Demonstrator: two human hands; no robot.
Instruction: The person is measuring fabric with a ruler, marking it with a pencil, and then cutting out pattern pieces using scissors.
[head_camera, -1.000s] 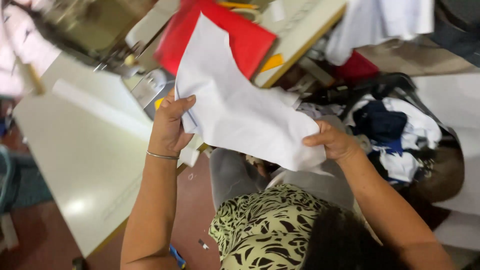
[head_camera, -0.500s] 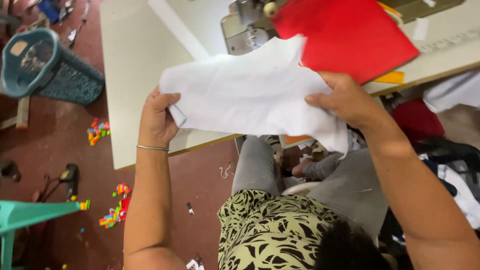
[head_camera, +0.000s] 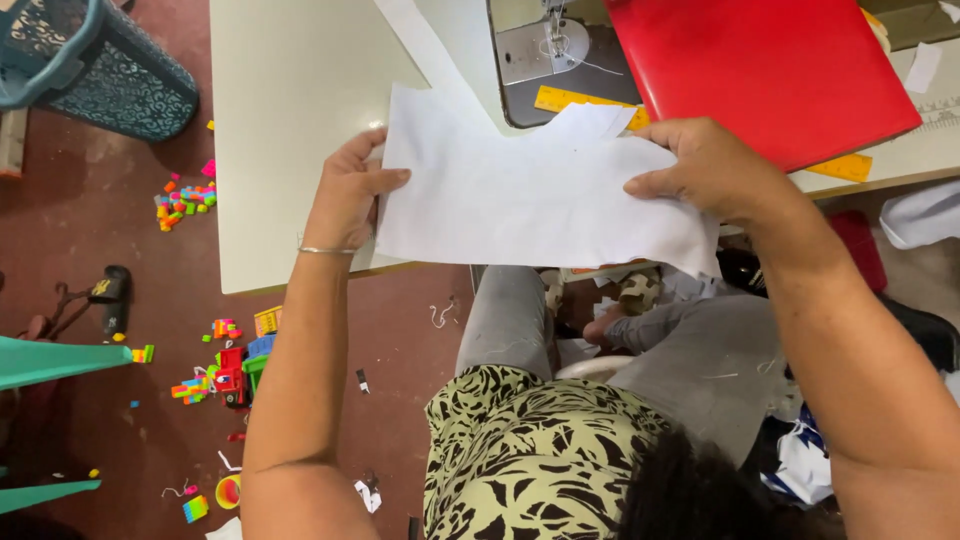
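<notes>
I hold a white cut piece of fabric (head_camera: 520, 195) flat in front of me, over the near edge of a cream sewing table (head_camera: 290, 120). My left hand (head_camera: 345, 190) grips its left edge, thumb on top. Gripping the right end is my right hand (head_camera: 705, 165), fingers curled over the cloth. Just beyond the fabric sit a sewing machine's needle plate (head_camera: 545, 55), a yellow ruler (head_camera: 580, 100) and a red folder (head_camera: 770, 70).
A teal plastic basket (head_camera: 95, 65) stands on the dark red floor at the far left. Colourful toy blocks (head_camera: 225, 365) lie scattered on the floor. A sandal (head_camera: 110, 295) rests near a teal stool leg (head_camera: 60, 360). My grey-trousered knees (head_camera: 620, 340) are under the table.
The view has swung so the table lies square ahead. I have turned the white fabric level and spread it wider between both hands, nearer the machine.
</notes>
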